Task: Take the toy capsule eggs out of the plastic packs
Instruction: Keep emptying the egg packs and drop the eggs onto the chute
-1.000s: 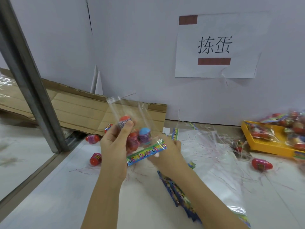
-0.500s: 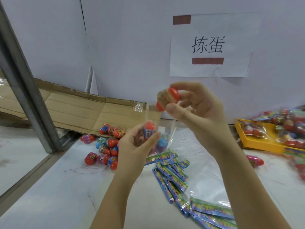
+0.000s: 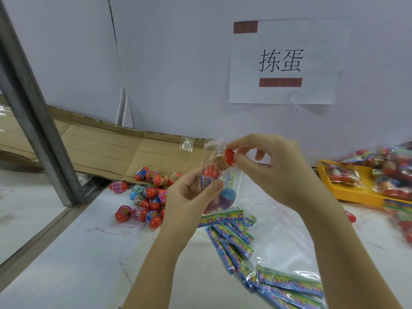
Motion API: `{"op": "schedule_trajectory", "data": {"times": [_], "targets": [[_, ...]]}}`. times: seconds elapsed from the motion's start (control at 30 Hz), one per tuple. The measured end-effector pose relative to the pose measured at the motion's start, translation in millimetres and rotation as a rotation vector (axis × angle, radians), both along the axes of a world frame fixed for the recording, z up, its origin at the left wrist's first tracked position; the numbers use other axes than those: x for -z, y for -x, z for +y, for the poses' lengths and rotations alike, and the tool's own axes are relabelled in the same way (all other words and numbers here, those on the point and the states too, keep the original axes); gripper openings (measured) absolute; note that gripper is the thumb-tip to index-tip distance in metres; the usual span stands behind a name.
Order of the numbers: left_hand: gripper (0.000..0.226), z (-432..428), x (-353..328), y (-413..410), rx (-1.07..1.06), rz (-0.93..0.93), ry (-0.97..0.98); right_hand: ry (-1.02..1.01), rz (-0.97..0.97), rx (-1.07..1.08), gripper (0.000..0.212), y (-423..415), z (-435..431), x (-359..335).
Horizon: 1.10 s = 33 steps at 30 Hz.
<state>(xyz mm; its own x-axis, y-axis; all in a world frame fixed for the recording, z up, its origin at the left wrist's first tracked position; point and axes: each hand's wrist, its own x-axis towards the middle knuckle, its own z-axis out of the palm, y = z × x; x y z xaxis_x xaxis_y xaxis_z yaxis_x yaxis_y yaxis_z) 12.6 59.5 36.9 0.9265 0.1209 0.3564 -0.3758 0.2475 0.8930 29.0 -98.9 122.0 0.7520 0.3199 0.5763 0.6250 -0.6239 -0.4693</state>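
While the left hand (image 3: 189, 197) grips one pack (image 3: 223, 216), the right hand (image 3: 274, 172) pinches one egg (image 3: 226, 160).

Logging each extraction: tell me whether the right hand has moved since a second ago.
Yes. The right hand rose from below the top edge of the cardboard to level with it, now pinching a red egg.

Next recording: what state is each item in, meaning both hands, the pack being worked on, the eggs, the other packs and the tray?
left hand: grips the plastic pack
right hand: pinches the red capsule egg
plastic pack: open at the top, eggs inside
red capsule egg: held at the pack's open top
loose eggs: unpacked, piled on the table
empty packs: flat, overlapping on the table
yellow tray: holds filled packs
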Motion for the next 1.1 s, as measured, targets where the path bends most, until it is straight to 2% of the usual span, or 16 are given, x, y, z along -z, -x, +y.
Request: {"op": "schedule_trajectory", "data": {"times": [0.17,0.27,0.53,0.63,0.67,0.73,0.8,0.83,0.9,0.97,1.1], "targets": [[0.031,-3,-1,2,0.023,-0.004,-0.035,0.071,-0.096,0.062,0.025,0,4,4],[0.028,-5,-2,3,0.023,-0.012,-0.053,0.099,-0.155,0.099,0.015,-3,7,6],[0.025,-6,-4,5,0.070,-0.026,-0.016,0.183,-0.117,0.057,0.020,-2,-2,0],[0.022,-7,-4,5,0.054,0.001,0.031,-0.028,-0.046,-0.017,0.013,-5,-4,3],[0.022,-7,-4,4,0.049,0.015,0.054,-0.132,-0.017,-0.053,0.022,-7,-6,3],[0.023,-7,-3,3,0.033,0.038,0.086,-0.249,0.149,-0.132,0.057,-9,-12,3],[0.023,-6,-3,2,0.013,0.040,0.110,-0.179,0.425,-0.184,0.081,-13,-18,6],[0.026,-6,-3,2,0.009,0.040,0.126,-0.089,0.530,-0.205,0.083,-16,-18,9],[0.033,-5,-3,1,0.006,0.051,0.150,0.042,0.582,-0.250,0.062,-21,-16,15],[0.036,-5,-3,1,-0.006,0.061,0.145,-0.022,0.569,-0.299,0.039,-25,-12,20],[0.030,-5,-4,1,-0.015,0.060,0.146,-0.116,0.552,-0.326,0.031,-28,-9,23]]}}
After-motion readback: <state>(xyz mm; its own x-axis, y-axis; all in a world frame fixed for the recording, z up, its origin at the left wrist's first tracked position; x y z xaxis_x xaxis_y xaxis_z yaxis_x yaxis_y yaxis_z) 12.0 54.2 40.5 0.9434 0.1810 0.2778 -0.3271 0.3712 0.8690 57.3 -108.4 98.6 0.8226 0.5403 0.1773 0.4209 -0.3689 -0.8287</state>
